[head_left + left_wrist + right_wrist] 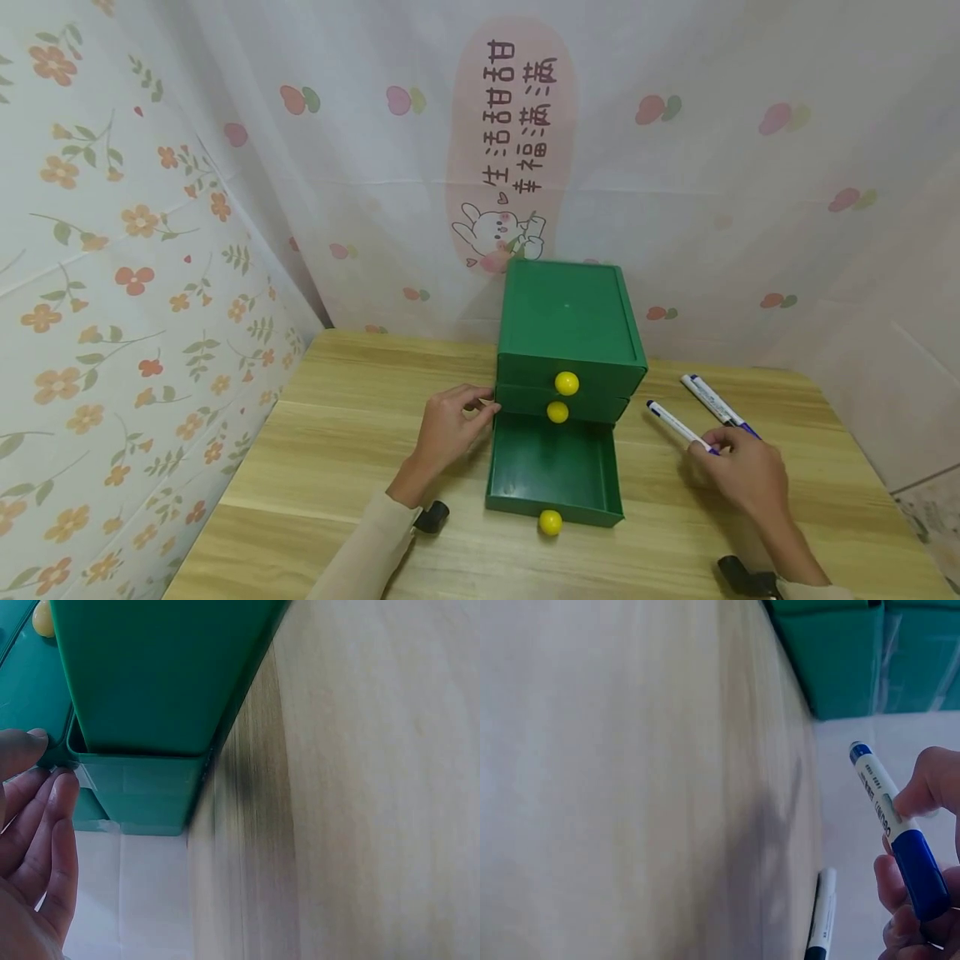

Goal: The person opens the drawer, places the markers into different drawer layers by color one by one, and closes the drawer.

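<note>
A green drawer cabinet (570,312) with yellow ball knobs stands at the back of the table, its bottom drawer (555,467) pulled out and bare inside. My left hand (450,425) is at the cabinet's left side, thumb and fingertips against its front corner; in the left wrist view the fingers (45,855) are loosely bent there. To the right of the drawer, my right hand (742,471) pinches a white whiteboard marker (678,425) near its blue cap, raised above the table. The right wrist view shows that marker (881,795) between thumb and fingers.
Two more markers (712,400) lie side by side on the wooden table (375,367), just beyond the right hand. A printed curtain (360,167) hangs behind the cabinet, and a flowered one (135,333) runs along the left.
</note>
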Available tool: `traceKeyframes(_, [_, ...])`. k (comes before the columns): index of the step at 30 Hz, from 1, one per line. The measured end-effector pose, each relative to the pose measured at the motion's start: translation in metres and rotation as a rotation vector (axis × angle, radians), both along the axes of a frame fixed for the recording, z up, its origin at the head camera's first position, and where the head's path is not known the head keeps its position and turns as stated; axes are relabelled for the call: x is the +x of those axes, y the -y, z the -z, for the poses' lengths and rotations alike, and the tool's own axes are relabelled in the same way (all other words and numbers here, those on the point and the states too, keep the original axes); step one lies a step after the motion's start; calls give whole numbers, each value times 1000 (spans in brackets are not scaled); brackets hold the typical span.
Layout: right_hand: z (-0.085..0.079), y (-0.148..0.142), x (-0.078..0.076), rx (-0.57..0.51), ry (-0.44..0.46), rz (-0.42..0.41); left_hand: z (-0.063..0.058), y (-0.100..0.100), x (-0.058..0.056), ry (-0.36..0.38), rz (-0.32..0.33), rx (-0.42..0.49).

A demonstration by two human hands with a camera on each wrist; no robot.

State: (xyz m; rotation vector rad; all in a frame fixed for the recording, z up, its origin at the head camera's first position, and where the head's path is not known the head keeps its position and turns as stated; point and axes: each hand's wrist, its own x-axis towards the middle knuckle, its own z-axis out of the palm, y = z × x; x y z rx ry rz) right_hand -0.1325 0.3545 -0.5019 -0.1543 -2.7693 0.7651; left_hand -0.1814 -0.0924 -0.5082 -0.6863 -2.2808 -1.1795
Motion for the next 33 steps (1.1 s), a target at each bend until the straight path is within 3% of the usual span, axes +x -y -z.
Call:
traceKeyframes(7, [-3,15,24,22,-37,-42,1,1,-1,5,-9,-2])
traceKeyframes(14, [-10,29,38,65,-141,-97,3,1,-1,12,-12,-3])
traceKeyframes(21, [-25,42,51,71,-177,-132,1,1,0,9,-16,-3])
traceKeyframes(27, [-37,60,55,103,-194,-170,1,0,0,9,-9,-1])
traceKeyframes(33, [-46,80,49,135,-232,-236,1,-1,0,16,-12,-5])
